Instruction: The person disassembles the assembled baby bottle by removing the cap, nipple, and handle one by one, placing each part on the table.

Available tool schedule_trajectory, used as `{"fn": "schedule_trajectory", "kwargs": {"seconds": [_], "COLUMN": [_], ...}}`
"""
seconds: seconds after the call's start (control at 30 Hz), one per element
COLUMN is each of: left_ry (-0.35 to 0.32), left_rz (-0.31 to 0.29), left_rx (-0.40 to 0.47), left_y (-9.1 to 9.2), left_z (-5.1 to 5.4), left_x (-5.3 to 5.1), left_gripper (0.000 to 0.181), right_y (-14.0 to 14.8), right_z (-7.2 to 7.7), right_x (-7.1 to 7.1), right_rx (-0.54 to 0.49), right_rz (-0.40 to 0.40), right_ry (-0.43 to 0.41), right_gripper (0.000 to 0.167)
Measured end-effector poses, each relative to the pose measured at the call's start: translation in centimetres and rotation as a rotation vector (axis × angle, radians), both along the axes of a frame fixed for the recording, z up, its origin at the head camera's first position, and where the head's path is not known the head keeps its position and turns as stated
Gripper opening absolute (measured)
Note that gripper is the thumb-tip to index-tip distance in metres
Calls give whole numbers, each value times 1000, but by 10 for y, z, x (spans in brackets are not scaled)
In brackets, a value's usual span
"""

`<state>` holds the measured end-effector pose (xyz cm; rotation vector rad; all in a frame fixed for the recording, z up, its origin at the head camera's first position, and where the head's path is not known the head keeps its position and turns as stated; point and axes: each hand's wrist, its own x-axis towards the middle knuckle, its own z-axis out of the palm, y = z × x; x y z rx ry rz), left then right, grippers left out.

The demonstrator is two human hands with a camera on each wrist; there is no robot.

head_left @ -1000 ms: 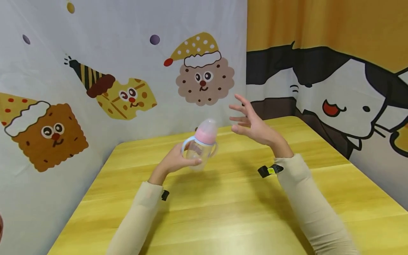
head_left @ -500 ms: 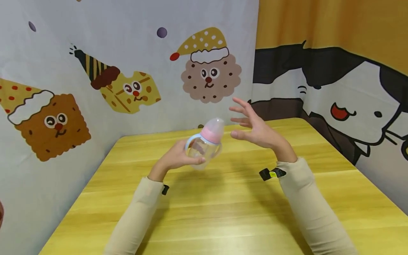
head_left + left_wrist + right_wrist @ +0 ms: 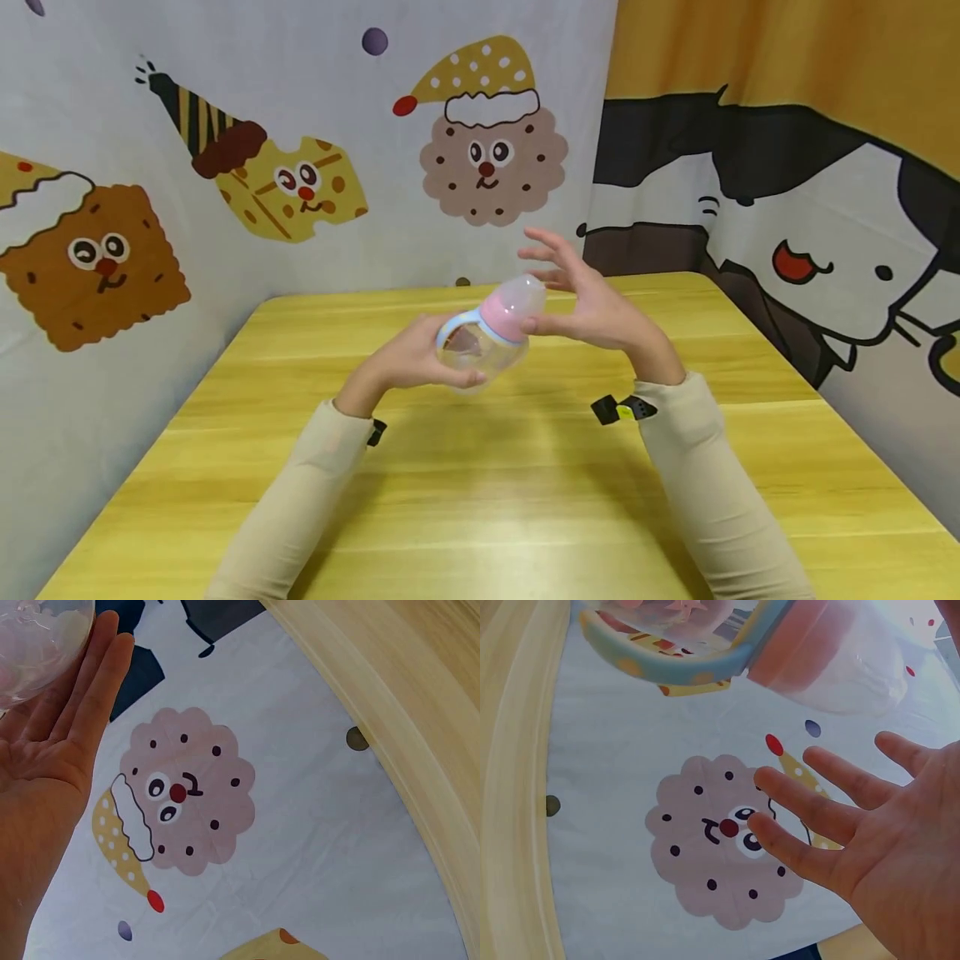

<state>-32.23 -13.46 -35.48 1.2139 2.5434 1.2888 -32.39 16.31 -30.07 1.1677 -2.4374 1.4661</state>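
A clear baby bottle (image 3: 480, 354) is held above the table in my left hand (image 3: 408, 354), thumb on the near side and fingers behind it. Its pink collar (image 3: 501, 317) and translucent cap (image 3: 527, 293) tilt up and to the right. A pale blue handle (image 3: 667, 667) shows in the right wrist view. My right hand (image 3: 600, 308) is beside the cap with its fingers spread. The right thumb overlaps the collar in the head view; I cannot tell whether it touches. Only part of the bottle body (image 3: 37, 645) enters the left wrist view.
A yellow wood-grain table (image 3: 465, 500) lies below both hands. A white curtain (image 3: 322, 275) printed with cartoon biscuits hangs behind its far edge. At the right hangs another curtain (image 3: 795, 200) with a cartoon cat.
The bottle has tilted further right in my left hand. My right hand has moved in from the right, its thumb now at the pink collar. The head view has shifted slightly downward.
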Motion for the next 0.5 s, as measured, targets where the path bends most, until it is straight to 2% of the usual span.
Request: {"fn": "schedule_trajectory", "kwargs": {"seconds": [0.17,0.37,0.5], "left_ry": [-8,26,39], "left_rz": [11,-16,-33], "left_rx": [-11,5,9], "left_y": [-3,-5,-5], "left_z": [-3,1,1], "left_x": [-2,-2,0], "left_gripper": [55,52,47], "right_y": [-4,-10,-12], "right_z": [-5,-4,-2], "right_x": [1,3,3], "right_rx": [60,89,100], "right_rz": [-36,-81,-100], "right_ry": [-26,17,8], "right_gripper": [103,96,90]}}
